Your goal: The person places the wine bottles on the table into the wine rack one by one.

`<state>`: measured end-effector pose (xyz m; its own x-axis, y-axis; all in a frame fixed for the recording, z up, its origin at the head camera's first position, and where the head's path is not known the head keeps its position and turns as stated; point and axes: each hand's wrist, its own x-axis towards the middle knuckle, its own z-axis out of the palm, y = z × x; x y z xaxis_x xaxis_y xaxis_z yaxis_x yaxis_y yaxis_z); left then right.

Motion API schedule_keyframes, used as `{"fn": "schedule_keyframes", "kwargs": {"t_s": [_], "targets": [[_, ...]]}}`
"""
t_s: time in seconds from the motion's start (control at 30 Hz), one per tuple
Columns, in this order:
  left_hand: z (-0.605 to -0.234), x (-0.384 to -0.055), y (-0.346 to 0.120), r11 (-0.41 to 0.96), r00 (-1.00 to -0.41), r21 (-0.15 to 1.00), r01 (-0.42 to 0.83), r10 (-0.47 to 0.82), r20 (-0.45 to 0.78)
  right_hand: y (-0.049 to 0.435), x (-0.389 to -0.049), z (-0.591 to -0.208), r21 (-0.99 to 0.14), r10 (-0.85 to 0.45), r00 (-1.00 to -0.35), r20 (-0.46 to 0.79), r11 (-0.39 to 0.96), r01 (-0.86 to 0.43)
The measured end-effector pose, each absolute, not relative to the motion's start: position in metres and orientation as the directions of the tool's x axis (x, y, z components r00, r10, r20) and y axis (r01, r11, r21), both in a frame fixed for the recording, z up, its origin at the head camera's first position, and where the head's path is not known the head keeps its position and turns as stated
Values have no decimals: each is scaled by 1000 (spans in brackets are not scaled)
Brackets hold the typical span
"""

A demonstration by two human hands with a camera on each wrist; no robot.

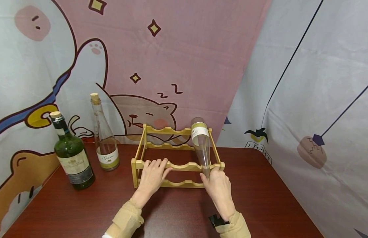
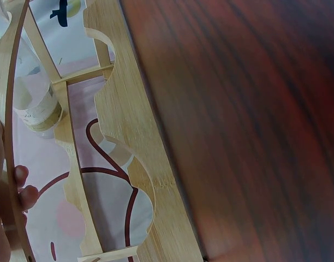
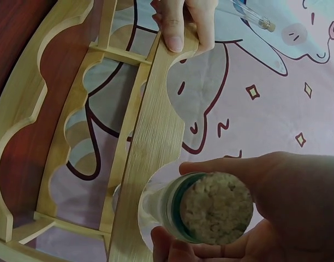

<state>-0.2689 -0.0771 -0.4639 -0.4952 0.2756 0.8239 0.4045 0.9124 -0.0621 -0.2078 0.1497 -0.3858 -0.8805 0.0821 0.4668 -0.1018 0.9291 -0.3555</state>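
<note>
A light wooden wine rack (image 1: 184,166) stands on the table, its upper and lower rails cut with scalloped notches. My left hand (image 1: 152,175) grips the front upper rail near its left end; in the left wrist view its fingertips (image 2: 28,196) curl round behind the wood. Across the rack's right side lies a clear glass bottle (image 1: 203,150), base to the back and neck toward me, with a white and yellow-green label. My right hand (image 1: 218,186) holds its neck at the front rail. In the right wrist view, thumb and fingers surround the neck just behind the cork (image 3: 217,208).
Left of the rack, a green wine bottle (image 1: 71,150) and another clear corked bottle (image 1: 105,142) stand upright on the dark red-brown table (image 1: 178,211). Close behind the rack hangs a cartoon-printed cloth (image 1: 196,66), which also runs along the right side.
</note>
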Motion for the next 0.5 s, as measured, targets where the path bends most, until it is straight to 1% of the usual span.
{"fn": "schedule_keyframes", "kwargs": {"t_s": [0.5], "targets": [[-463, -268, -77, 913, -499, -61, 404, 275, 822, 154, -208, -388, -382, 47, -893, 447, 913, -143]]}}
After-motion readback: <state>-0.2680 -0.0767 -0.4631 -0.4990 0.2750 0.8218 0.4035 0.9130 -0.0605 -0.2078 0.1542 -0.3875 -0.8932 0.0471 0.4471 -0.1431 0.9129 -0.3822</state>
